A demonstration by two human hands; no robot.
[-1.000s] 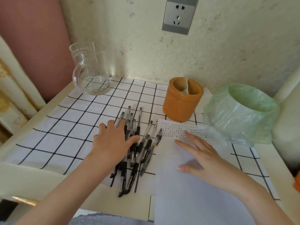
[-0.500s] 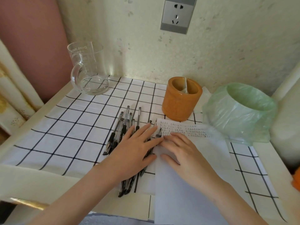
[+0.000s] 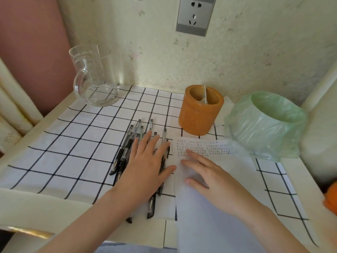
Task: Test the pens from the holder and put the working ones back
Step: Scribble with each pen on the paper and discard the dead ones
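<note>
At the near edge of the bedside table, a white sheet of paper [image 3: 218, 216] lies on the black-checked cloth [image 3: 63, 143]. The right hand [image 3: 209, 178] rests flat on it, fingers straight and spread, gripping nothing, with the forefinger tip at the lowest line of writing. Just left of it, the left hand [image 3: 145, 167] lies palm down with straight fingers across a loose bundle of black gel pens [image 3: 125, 150], which lie side by side on the cloth beside the paper, tips towards the person. The top of the sheet carries several rows of small handwritten marks, too small to read.

Beyond the paper stands the orange pen holder [image 3: 197, 115], upright and apart from the pens. A thin pale piece shows inside it, and I cannot tell what it is. To its right sits a small bin lined with a pale green plastic bag [image 3: 264, 128], whose contents are hidden.

At the far left corner a clear glass jug [image 3: 94, 79] with a handle bears white lettering, "Drink mor…", with the line beneath it illegible. Whether it holds liquid cannot be told. On the wall above is a grey socket [image 3: 195, 15].
</note>
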